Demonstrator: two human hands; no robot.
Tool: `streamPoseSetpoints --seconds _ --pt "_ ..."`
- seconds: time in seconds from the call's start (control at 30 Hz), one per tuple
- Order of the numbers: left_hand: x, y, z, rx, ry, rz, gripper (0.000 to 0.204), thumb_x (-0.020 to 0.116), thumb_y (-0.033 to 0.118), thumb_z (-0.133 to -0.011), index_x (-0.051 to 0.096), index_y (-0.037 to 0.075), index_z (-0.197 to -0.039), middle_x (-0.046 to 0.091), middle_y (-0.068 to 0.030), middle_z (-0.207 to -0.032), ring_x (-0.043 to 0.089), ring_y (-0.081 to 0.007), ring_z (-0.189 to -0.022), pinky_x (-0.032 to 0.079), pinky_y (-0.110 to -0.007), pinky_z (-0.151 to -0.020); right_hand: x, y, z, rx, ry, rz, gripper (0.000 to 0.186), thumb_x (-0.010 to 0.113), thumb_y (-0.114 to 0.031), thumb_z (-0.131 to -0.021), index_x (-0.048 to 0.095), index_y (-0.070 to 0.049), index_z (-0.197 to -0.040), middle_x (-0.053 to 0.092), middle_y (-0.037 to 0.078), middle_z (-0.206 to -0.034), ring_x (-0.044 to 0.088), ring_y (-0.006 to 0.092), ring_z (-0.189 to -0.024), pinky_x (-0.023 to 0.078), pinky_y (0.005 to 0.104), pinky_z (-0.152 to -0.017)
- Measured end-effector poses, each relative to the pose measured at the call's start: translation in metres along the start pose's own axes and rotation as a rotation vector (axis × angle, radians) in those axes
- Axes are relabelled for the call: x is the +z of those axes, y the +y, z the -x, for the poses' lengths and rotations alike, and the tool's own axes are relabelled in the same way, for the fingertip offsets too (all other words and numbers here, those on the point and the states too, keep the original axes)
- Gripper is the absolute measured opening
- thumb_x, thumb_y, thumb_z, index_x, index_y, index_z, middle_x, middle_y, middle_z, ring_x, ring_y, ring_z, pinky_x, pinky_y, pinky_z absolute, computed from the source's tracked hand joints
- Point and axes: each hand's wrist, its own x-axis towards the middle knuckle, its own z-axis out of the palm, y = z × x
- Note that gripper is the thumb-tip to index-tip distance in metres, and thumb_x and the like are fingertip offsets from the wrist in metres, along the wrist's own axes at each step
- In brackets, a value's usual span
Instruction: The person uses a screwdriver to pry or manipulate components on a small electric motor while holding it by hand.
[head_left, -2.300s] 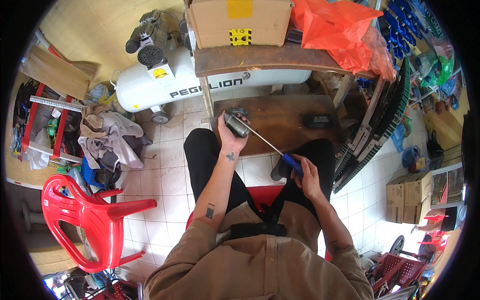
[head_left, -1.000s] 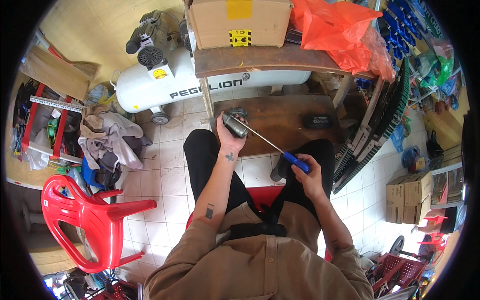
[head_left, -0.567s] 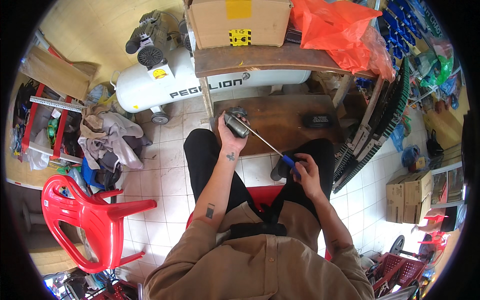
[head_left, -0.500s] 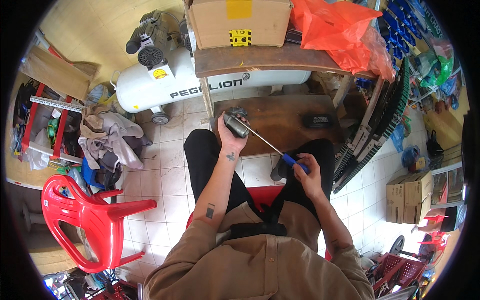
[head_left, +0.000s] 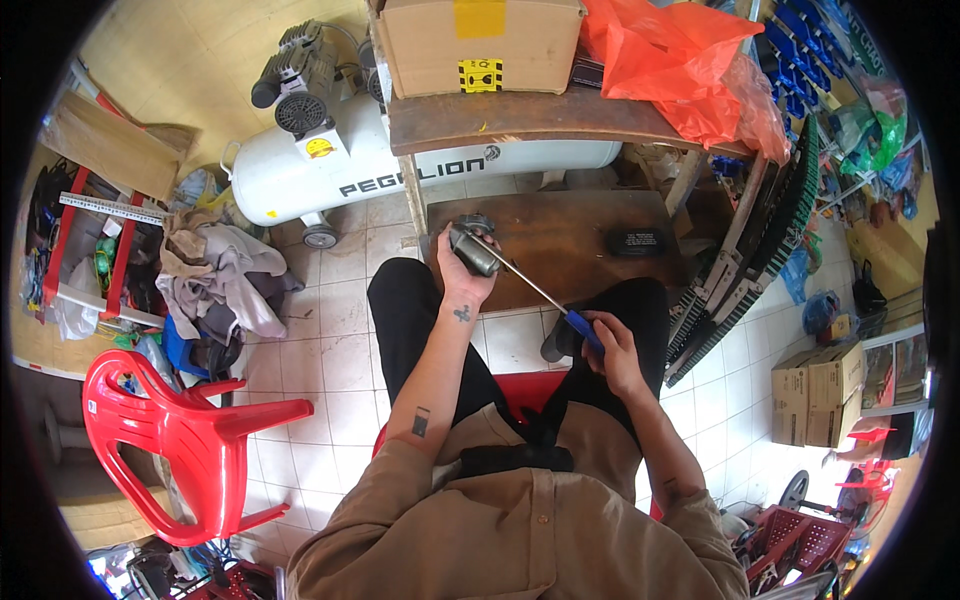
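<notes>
My left hand (head_left: 458,272) grips a grey metal cylindrical part (head_left: 475,255) with a darker fitting at its far end, held over the dark wooden board between my knees. My right hand (head_left: 615,352) is closed on the blue handle of a long screwdriver (head_left: 581,326), just above my right thigh. The screwdriver's thin shaft slants up-left to the metal part; its exact contact point is too small to make out. A black oblong case (head_left: 635,241) lies on the board to the right of the part.
A white compressor tank (head_left: 280,185), cardboard box (head_left: 475,40) and orange plastic bag (head_left: 665,55) are ahead. A tracked black rail (head_left: 750,250) leans at right, beyond which stand boxes (head_left: 815,395). A red chair (head_left: 170,440) and heaped cloth (head_left: 215,270) are at left.
My right fingers have shifted on the screwdriver's handle, loosening and then closing round it again, with slight turns of the handle. My left hand and the metal part stay almost still.
</notes>
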Motion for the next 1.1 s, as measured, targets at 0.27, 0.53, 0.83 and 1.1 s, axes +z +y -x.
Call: streamPoseSetpoints --seconds 0.27,0.53,0.83,1.1 --pt "-0.001 0.001 -0.001 0.034 0.031 -0.007 0.039 0.062 0.045 -0.09 0.057 0.006 -0.09 0.06 -0.0072 -0.083 0.057 -0.0232 -0.076 0.051 -0.035 -0.077 0.0 0.027 -0.012 -0.22 0.107 -0.108 0.029 0.063 -0.016 -0.1 0.057 -0.002 -0.124 0.065 0.008 -0.091 0.061 0.0116 -0.073 0.045 0.0251 -0.052" --pt "-0.003 0.002 -0.002 0.011 0.02 0.025 0.039 0.064 0.045 -0.089 0.057 0.007 -0.09 0.06 -0.0072 -0.083 0.057 -0.0231 -0.077 0.051 -0.035 -0.077 -0.025 0.009 -0.004 0.069 -0.128 -0.162 0.033 0.062 -0.02 -0.101 0.057 -0.001 -0.127 0.065 0.009 -0.088 0.062 0.0141 -0.068 0.047 0.0254 -0.054" --pt "0.004 0.001 0.002 0.044 0.035 -0.01 0.037 0.059 0.045 -0.092 0.059 0.009 -0.09 0.061 -0.0053 -0.079 0.058 -0.0217 -0.073 0.05 -0.035 -0.076 0.005 0.023 -0.009 -0.325 0.216 0.125 0.032 0.075 -0.01 -0.09 0.061 0.0 -0.118 0.064 0.007 -0.091 0.059 0.0102 -0.078 0.046 0.0218 -0.069" --pt "0.0 0.005 -0.001 0.032 0.06 0.024 0.039 0.062 0.046 -0.09 0.058 0.008 -0.089 0.06 -0.0065 -0.08 0.058 -0.0237 -0.075 0.051 -0.035 -0.078 -0.007 -0.001 0.0 0.077 -0.033 -0.095 0.047 0.045 -0.039 -0.107 0.056 0.002 -0.127 0.064 0.009 -0.086 0.058 0.0121 -0.059 0.041 0.0251 -0.045"
